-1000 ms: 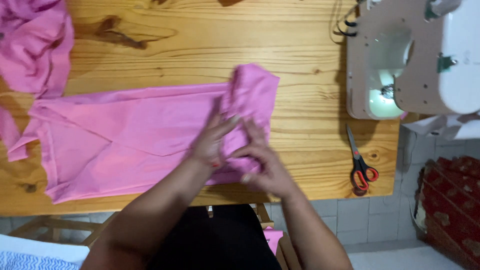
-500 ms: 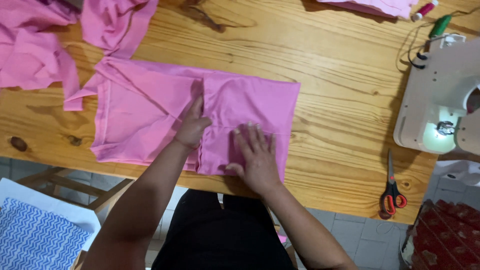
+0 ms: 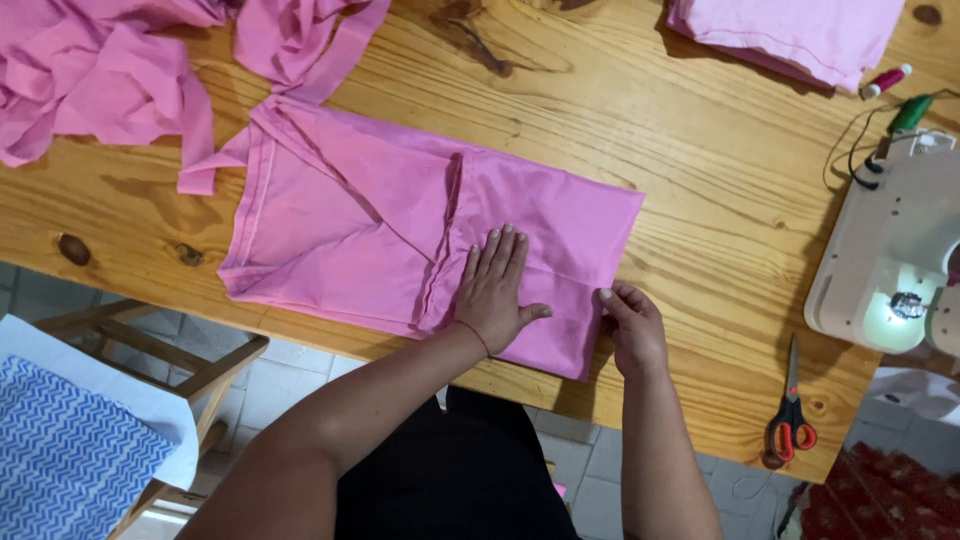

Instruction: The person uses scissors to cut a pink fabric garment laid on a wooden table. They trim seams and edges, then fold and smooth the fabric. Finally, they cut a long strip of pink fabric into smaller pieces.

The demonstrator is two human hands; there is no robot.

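Since the earlier frame our right hand has left the top of the folded pink cloth and now sits at its right edge, while our left hand is further right than before, flat on the fold.

The left hand lies open with fingers together and the palm pressing the cloth. The right hand has its fingers closed on the cloth edge near the front corner; the pinch itself is partly hidden.

The cloth lies on the wooden table, in the middle, near the front edge. It looks thin and smooth, so we judge that it can slide on the varnished wood if the right hand pulls while the left presses too lightly, and then the layers would go out of line. A soft ridge runs down the middle and may crease. The front corner is close to the table edge and could hang over it.

To the right lie scissors with red and orange handles, then a pale sewing machine with its lamp on. Farther away are loose crumpled pink fabric and a neat pale pink stack.
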